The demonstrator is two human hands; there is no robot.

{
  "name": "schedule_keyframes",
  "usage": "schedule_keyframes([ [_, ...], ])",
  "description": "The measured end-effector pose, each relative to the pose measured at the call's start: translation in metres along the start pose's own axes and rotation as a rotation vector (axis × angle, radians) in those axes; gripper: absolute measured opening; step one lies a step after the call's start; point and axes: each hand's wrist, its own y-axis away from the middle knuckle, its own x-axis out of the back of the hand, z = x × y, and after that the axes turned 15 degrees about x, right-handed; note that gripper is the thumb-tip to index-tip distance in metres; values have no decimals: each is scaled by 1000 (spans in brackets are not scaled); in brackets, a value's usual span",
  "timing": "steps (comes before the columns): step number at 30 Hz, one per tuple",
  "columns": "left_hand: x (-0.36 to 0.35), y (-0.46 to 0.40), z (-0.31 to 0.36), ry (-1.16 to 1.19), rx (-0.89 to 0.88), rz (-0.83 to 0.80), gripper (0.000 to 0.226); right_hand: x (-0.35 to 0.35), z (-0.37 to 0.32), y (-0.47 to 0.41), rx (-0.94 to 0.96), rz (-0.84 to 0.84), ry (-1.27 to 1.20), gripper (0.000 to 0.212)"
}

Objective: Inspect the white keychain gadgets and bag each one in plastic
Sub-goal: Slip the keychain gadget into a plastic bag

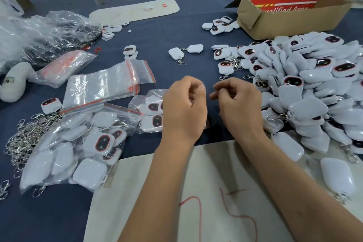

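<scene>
I read this as the gap between two gadgets. The next one should come off the near edge of the heap of white keychain gadgets (306, 84), get turned to show its dark face, then slide into a zip bag (110, 82) well left of the heap. My left hand (184, 104) and right hand (238, 102) hover close together just left of the heap, knuckles up, fingers curled; whether either grip pinches anything I cannot tell.

White keychain gadgets (306, 76) heaped at right; bagged ones (78, 149) piled left; empty zip bags (106, 84) beyond
</scene>
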Motion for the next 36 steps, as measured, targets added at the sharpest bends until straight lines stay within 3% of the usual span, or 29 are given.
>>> schedule_keyframes([
  [3,-2,-2,-6,-251,-79,-76,12,-5,3,-14,156,-12,423,29],
  [5,-2,-4,-9,-392,-90,-124,16,-14,7,-30,221,-174,641,40],
  [8,2,-5,-11,-492,-89,-133,15,-23,10,-51,143,-511,821,64],
  [10,5,-6,-12,-512,-63,-113,14,-26,13,-53,154,-578,823,60],
  [14,10,-7,-10,-370,17,-74,12,-25,11,-35,296,-290,617,27],
  [16,11,-5,-8,-309,35,-70,13,-23,12,-33,307,-166,645,20],
  [19,10,-2,-9,-298,23,-89,13,-22,15,-47,175,-343,775,34],
  [22,11,-3,-10,-289,11,-80,12,-23,18,-57,204,-458,709,27],
  [25,12,-5,-11,-248,30,-39,11,-22,13,-49,263,-376,579,12],
  [29,14,-8,-11,-87,159,22,7,-14,3,-23,302,-197,328,20],
  [32,14,-8,-7,198,350,-85,16,-6,-8,-1,390,-52,177,14],
  [36,15,-5,-2,433,445,-136,23,1,-15,15,419,-32,41,23],
])
